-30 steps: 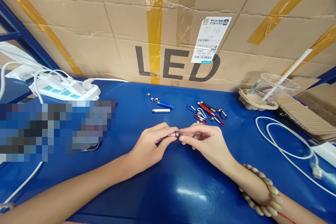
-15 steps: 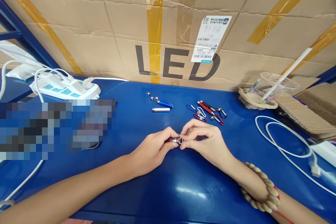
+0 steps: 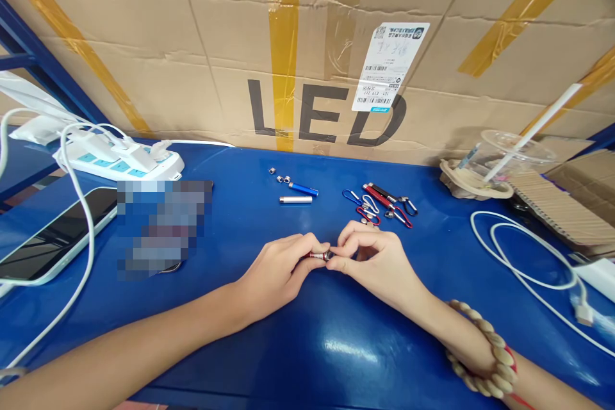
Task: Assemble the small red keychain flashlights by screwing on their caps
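Note:
My left hand (image 3: pixel 283 269) is closed around a small red mini flashlight (image 3: pixel 317 256), with its silver end sticking out to the right. Thumb and fingertips of my right hand (image 3: pixel 372 256) pinch at that end; whether a tiny separate part is between them I cannot tell. Beyond the hands lie a silver tube (image 3: pixel 296 200), a blue tube (image 3: pixel 303 189) and small silver caps (image 3: pixel 283 179). To their right, a red and black pair of tubes (image 3: pixel 378 197) lies with several small carabiners (image 3: pixel 369 204) in blue, silver, red and black.
At the left are a white power strip (image 3: pixel 120 163), a phone (image 3: pixel 57 237) and a blurred-out dark object (image 3: pixel 168 230). A large cardboard box (image 3: pixel 216 45) stands behind the blue table (image 3: pixel 307 365). A plastic cup (image 3: pixel 509 154) in a carton holder and a white cable (image 3: pixel 523 278) are at the right.
Both hands stay nearly in place at the red flashlight. My right fingers have shifted slightly against its silver end, which now shows less.

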A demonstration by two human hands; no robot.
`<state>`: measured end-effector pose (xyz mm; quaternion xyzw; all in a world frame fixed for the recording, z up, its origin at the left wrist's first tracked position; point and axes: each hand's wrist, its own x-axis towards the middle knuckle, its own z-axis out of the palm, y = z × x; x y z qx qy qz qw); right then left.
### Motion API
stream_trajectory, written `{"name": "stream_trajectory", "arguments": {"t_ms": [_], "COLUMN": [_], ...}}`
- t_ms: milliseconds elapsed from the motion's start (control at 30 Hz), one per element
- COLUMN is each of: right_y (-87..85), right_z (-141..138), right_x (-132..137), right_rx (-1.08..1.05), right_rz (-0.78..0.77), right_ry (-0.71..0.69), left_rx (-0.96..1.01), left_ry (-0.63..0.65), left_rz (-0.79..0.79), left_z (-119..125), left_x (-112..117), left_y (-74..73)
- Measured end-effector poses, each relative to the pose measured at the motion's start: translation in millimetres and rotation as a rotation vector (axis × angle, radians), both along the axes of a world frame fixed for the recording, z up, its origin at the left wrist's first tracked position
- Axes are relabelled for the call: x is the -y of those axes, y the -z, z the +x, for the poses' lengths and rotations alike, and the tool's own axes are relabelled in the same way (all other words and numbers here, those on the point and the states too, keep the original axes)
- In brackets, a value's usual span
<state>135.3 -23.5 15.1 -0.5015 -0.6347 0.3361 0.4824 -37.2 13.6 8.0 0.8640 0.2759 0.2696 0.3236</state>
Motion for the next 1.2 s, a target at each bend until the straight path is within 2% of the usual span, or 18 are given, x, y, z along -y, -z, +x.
{"name": "stream_trajectory", "arguments": {"t_ms": [300, 567, 967, 1200], "right_y": [4.8, 3.4, -2.6, -2.0], "right_z": [0.9, -0.1, -1.9, -2.0], "right_x": [-1.5, -1.5, 2.4, 1.8], "right_rx": [0.005, 0.014, 0.090, 0.018], "right_rz": [-0.047, -0.052, 0.092, 0.068], "right_ry": [0.011, 0.023, 0.095, 0.088], "left_rx": [0.042, 0.055, 0.083, 0.123], "left_ry": [-0.018, -0.042, -0.085, -0.097], "left_rz": [0.184, 0.184, 0.218, 0.220], "left_z": [-0.1, 0.6, 3.1, 2.9], "left_x": [-3.6, -3.6, -0.3, -0.2], "left_y": [2.9, 4.9, 3.1, 3.1]}}
